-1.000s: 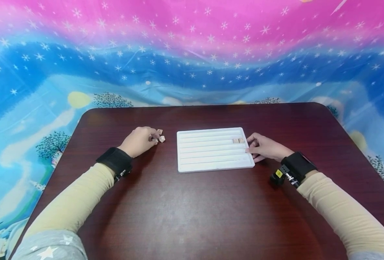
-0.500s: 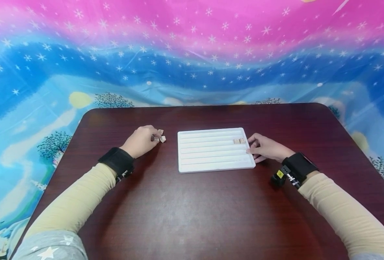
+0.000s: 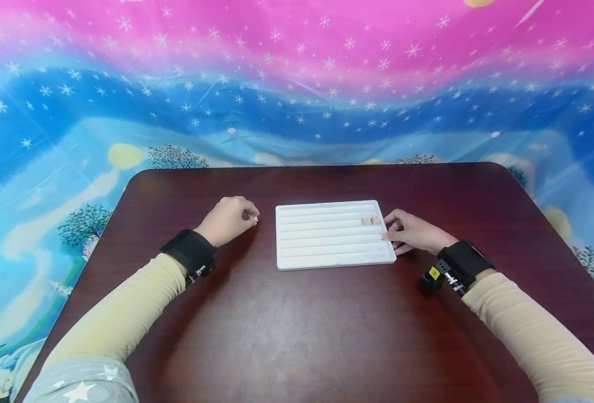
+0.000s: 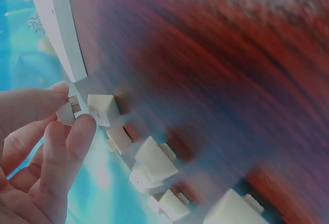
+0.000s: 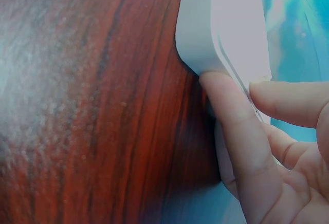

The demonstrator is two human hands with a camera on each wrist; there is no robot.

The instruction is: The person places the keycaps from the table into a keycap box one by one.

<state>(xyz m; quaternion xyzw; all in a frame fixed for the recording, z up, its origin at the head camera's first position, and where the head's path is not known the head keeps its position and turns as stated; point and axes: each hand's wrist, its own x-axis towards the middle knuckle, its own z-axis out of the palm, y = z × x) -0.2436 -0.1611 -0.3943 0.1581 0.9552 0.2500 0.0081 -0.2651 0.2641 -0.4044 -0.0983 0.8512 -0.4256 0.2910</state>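
Left of the tray, my left hand [image 3: 229, 220] pinches a small pale wooden block [image 4: 66, 113] between thumb and fingers. A notch or peg shows on that block in the left wrist view. Beyond the fingertips another pale block [image 4: 104, 108] stands on the table, with several more trailing off beside it; in the head view the hand hides these. A white ridged tray [image 3: 327, 265] lies flat at mid-table. Two wooden blocks [image 3: 371, 221] sit side by side in one of its upper grooves, by the right end. My right hand [image 3: 413, 230] grips the tray's right rim, thumb on top.
Everything rests on a dark reddish-brown table [image 3: 297, 330] with rounded far corners. Behind it hangs a pink and blue snowflake cloth [image 3: 297, 84]. A black wrist strap [image 3: 188, 251] with a small camera is on each arm.
My left hand has closed its fingertips on a block and moved slightly right, now covering the loose blocks seen earlier in the head view. My right hand and the tray stay put.
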